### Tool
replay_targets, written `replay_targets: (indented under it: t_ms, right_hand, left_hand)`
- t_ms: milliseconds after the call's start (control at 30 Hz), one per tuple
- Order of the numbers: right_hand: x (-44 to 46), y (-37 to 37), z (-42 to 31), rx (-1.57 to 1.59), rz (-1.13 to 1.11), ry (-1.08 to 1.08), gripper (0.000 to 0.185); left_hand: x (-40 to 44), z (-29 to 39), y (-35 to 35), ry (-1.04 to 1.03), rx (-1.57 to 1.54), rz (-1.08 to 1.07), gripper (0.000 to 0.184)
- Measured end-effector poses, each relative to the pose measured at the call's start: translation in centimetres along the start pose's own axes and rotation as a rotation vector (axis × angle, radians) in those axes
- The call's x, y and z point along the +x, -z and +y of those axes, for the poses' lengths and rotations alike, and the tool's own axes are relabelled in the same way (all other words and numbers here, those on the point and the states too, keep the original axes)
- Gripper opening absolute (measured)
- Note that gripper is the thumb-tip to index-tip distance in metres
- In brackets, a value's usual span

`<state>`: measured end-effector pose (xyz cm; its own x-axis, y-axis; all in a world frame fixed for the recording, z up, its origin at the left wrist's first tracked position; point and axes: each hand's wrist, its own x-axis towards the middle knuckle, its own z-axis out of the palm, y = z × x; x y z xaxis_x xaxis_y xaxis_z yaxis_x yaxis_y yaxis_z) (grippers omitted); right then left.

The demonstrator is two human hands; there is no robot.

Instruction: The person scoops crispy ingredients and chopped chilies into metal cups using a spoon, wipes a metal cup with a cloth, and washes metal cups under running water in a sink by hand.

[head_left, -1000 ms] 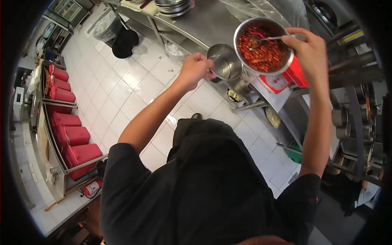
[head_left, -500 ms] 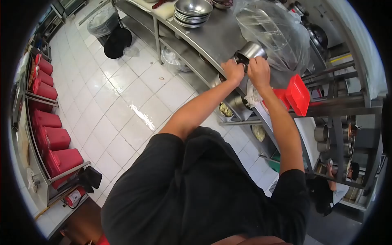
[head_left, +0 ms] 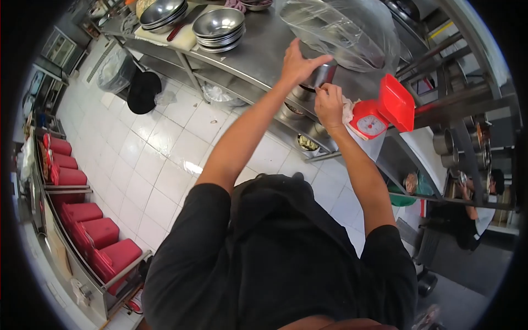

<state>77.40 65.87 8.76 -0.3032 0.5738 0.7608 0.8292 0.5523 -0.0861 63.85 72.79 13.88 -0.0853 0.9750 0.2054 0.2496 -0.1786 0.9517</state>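
A small metal pot (head_left: 321, 76) is at the front edge of the steel counter (head_left: 258, 58), in front of my hands. My left hand (head_left: 297, 65) is open above its left side, thumb stretched across towards the rim; I cannot tell whether it touches. Low on the near side, my right hand (head_left: 329, 103) is closed at the pot's dark handle, with the fingertips partly hidden. Just right of that hand are a crumpled white cloth (head_left: 347, 110) and a red dial scale (head_left: 367, 122) with a red tray (head_left: 397, 103) tilted on it.
Plastic-wrapped trays (head_left: 341, 36) lie behind the pot. Stacked metal bowls (head_left: 219, 34) and a cutting board (head_left: 148, 37) with a red-handled knife (head_left: 177, 30) are farther left. Below are shelves with containers. A lined bin (head_left: 116, 71) and red bins (head_left: 113, 258) stand left; another person (head_left: 467, 220) works at right.
My left hand has opened and lifted away from its grip at the pot. The pot has turned from lying sideways to more upright, and the view has shifted, showing the scale's dial.
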Motion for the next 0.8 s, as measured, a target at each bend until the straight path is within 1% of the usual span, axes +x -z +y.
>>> replay_targets:
  t_ms: [67,100,200,233,300,400,533,633,700,800]
  right_hand:
    - [-0.2,-0.2,-0.2,0.051,0.020,-0.036,0.009]
    - [-0.4,-0.3,-0.1,0.076,0.038,-0.044,0.009]
    - [-0.2,-0.2,-0.4,0.098,0.115,-0.109,0.009]
    - [-0.2,-0.1,-0.5,0.099,0.141,-0.137,0.009]
    - [-1.3,-0.6,-0.1,0.090,0.119,-0.237,0.009]
    - [-1.8,-0.8,-0.1,0.114,0.127,-0.329,0.008]
    - [-1.5,-0.9,-0.2,0.099,0.154,-0.433,0.007]
    - [-1.6,-0.9,-0.4,0.094,0.179,-0.481,0.007]
    - [-1.7,-0.7,-0.4,0.097,0.229,-0.474,0.008]
    - [-2.0,-0.8,-0.2,0.104,0.263,-0.454,0.010]
  left_hand:
    - [2.4,0.8,0.2,-0.020,0.146,-0.328,0.115]
    - [3.2,1.0,0.1,-0.052,0.205,-0.457,0.120]
    - [4.6,0.9,-0.1,-0.054,0.308,-0.542,0.111]
    - [4.7,0.6,-0.4,-0.066,0.319,-0.517,0.110]
    - [4.8,-0.1,-0.8,-0.082,0.339,-0.462,0.107]
    - [3.9,-0.3,-0.9,-0.060,0.352,-0.315,0.104]
    - [3.2,0.2,-0.5,-0.150,0.317,-0.239,0.105]
    - [2.5,0.0,-0.2,-0.200,0.293,-0.238,0.102]
    - [2.0,-0.4,-0.2,-0.197,0.262,-0.241,0.100]
    - [1.8,-0.5,-0.3,-0.227,0.202,-0.179,0.098]
